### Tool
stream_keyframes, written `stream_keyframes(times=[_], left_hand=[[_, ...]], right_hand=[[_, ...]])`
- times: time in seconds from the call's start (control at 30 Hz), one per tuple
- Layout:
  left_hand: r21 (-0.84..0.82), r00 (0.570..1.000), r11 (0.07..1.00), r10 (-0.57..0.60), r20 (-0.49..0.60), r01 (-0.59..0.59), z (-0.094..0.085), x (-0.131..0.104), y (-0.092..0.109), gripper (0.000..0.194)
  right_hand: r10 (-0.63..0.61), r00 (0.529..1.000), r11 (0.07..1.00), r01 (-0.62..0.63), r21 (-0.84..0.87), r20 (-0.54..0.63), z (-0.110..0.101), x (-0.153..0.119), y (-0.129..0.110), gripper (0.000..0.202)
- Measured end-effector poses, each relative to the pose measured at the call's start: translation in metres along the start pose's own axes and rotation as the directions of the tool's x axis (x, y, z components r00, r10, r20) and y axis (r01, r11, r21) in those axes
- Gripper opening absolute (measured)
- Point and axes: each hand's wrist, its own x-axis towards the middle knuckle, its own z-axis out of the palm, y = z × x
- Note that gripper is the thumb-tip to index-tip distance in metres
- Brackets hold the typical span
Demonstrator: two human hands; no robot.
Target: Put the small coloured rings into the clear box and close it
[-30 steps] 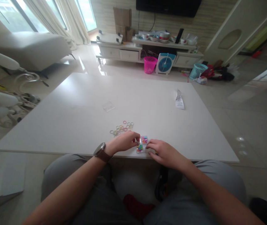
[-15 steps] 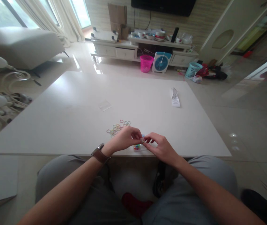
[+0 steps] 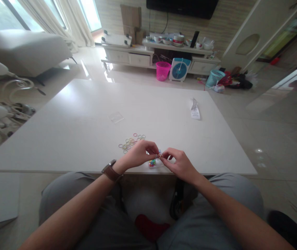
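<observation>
My left hand [image 3: 143,151] and my right hand [image 3: 177,161] meet above the near edge of the white table. Both are closed in a pinch, and between their fingertips are small rubber bands [image 3: 159,156], too small to count. Just beneath the fingers sits a clear plastic box [image 3: 159,163] holding small colourful pieces [image 3: 152,162] on its left side. My hands hide part of this box. Beyond my left hand lies a loose pile of colourful rubber bands [image 3: 130,141], flat on the table.
On the white table [image 3: 85,121] lie a clear plastic bag [image 3: 116,117] left of centre and a crumpled paper strip [image 3: 195,110] at the far right. Beyond the table stand a pink basket [image 3: 163,71], a blue fan [image 3: 179,69] and a low cabinet [image 3: 140,59] with dishes.
The fingertips have drawn slightly apart, and the bands between them have shifted. More of the clear box shows below. Both arms stay in nearly the same place.
</observation>
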Motion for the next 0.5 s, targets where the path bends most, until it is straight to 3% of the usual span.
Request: stream_keyframes(times=[0.5], left_hand=[[-0.043, 0.999, 0.999, -0.026, 0.020, 0.027, 0.0011, 0.0002, -0.0005, 0.019]], right_hand=[[0.049, 0.999, 0.999, -0.048, 0.025, -0.019, 0.0011, 0.0002, 0.0008, 0.018]])
